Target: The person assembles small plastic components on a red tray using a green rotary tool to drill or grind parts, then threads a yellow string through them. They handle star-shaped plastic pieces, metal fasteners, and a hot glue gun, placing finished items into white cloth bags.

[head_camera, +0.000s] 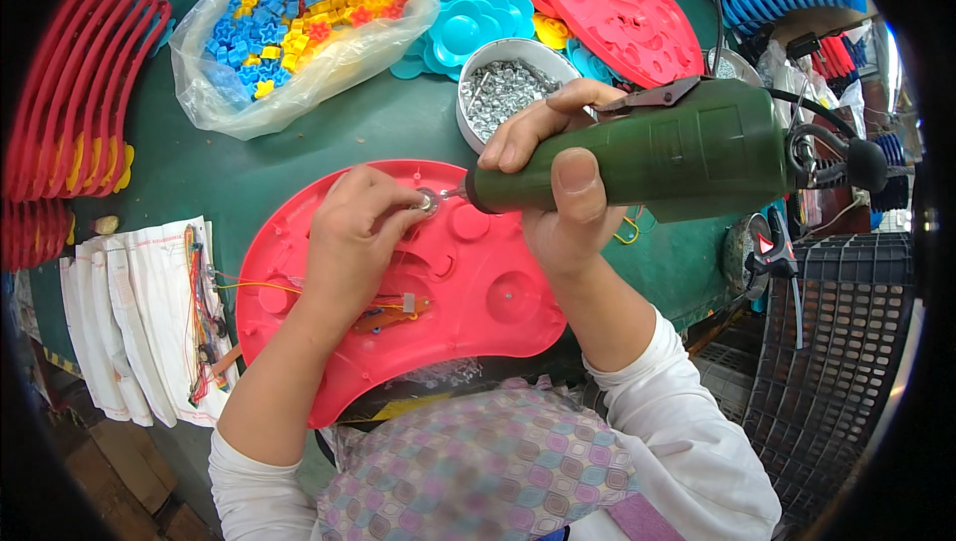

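Observation:
My right hand [575,190] grips a green electric screwdriver [672,153], held level with its bit [452,192] pointing left. The thumb lies along its near side and fingers curl over the top, below the lever. Between my left thumb and fingertips is a small round metal part [428,202]; the bit's tip is right beside it, and I cannot tell whether they touch. My left hand [357,224] is over a red plastic toy shell [441,339], hollow side up, with posts and round recesses. A small brown circuit board [392,315] with wires lies in the shell.
A white bowl of screws [504,97] stands behind the screwdriver. Farther back are a plastic bag of small star-shaped pieces [299,26] and turquoise flower-shaped parts [463,29]. Wire bundles [198,317] lie on white sheets at left. Red curved parts [82,93] stack beyond; a black crate [836,339] stands right.

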Demonstrator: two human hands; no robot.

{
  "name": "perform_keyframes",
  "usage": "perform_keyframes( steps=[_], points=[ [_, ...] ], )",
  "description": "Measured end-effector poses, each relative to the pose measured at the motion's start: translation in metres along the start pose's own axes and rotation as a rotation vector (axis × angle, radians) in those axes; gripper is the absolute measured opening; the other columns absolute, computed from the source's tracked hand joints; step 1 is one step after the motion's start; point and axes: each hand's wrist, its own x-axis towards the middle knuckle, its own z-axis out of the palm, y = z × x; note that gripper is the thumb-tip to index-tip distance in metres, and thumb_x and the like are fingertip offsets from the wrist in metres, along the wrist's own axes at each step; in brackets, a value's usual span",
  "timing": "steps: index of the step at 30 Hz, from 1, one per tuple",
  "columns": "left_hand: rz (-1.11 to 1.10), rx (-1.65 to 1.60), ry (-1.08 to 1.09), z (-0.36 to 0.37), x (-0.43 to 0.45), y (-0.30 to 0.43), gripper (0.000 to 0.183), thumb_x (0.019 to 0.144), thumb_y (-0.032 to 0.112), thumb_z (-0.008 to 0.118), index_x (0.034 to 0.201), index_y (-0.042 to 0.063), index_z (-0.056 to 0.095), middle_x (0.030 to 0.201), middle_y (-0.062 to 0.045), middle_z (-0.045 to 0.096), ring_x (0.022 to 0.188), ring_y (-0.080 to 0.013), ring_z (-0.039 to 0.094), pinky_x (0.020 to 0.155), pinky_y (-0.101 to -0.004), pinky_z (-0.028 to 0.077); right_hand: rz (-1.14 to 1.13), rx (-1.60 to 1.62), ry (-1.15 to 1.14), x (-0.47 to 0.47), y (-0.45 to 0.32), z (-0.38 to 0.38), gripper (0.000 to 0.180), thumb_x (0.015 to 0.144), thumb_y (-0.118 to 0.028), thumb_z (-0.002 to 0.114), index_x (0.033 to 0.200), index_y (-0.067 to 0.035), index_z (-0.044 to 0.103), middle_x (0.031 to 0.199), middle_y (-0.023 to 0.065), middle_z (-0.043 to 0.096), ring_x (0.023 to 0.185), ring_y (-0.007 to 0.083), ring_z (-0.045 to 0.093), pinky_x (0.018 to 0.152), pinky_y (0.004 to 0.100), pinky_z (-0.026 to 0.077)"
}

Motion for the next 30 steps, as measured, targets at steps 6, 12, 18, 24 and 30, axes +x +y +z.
perform_keyframes(
  steps=[6,12,18,24,30],
  points=[
    [0.097,0.081,0.062,0.004,0.000,-0.006,0.015,0.082,-0.001,0.076,0.097,0.001,0.075,0.090,-0.008,0.066,0.082,-0.0211,0.066,0.072,-0.0329,0.053,0.040,-0.036,-0.179,0.014,0.007,-0.006,0.059,0.088,-0.042,0.078,0.117,0.002,0.050,0.078,0.0121,0.064,0.067,0.0218,0.065,0.064,0.0341,0.056],
    [0.076,0.056,0.085,0.005,0.000,-0.002,0.014,0.079,0.003,0.078,0.091,0.002,0.073,0.085,-0.009,0.065,0.082,-0.0258,0.064,0.072,-0.0380,0.052,0.033,-0.005,-0.158,0.016,0.005,-0.001,0.070,0.091,-0.052,0.071,0.126,0.003,0.047,0.077,0.0099,0.062,0.068,0.0207,0.064,0.065,0.0338,0.056],
    [-0.008,-0.085,0.074,0.001,-0.002,0.003,0.013,0.080,0.001,0.076,0.092,0.001,0.073,0.085,-0.009,0.067,0.081,-0.0256,0.064,0.072,-0.0377,0.052,0.025,0.098,-0.191,0.011,-0.001,0.011,0.076,0.093,-0.061,0.063,0.133,0.000,0.043,0.080,0.0100,0.062,0.075,0.0225,0.064,0.072,0.0391,0.056],
    [-0.007,-0.086,0.051,-0.006,-0.004,0.001,0.013,0.081,0.000,0.075,0.094,0.001,0.074,0.086,-0.009,0.068,0.082,-0.0251,0.065,0.073,-0.0377,0.052,0.028,0.095,-0.175,0.009,-0.001,0.020,0.075,0.093,-0.061,0.063,0.132,0.000,0.043,0.079,0.0101,0.061,0.076,0.0229,0.064,0.073,0.0391,0.056],
    [0.110,0.037,0.024,-0.009,-0.002,-0.001,0.013,0.082,0.004,0.074,0.095,0.003,0.073,0.088,-0.009,0.066,0.086,-0.0282,0.063,0.077,-0.0394,0.051,0.031,0.095,-0.157,0.009,-0.002,0.020,0.076,0.092,-0.062,0.064,0.130,0.000,0.043,0.079,0.0101,0.061,0.075,0.0232,0.064,0.073,0.0389,0.057]
  ],
)
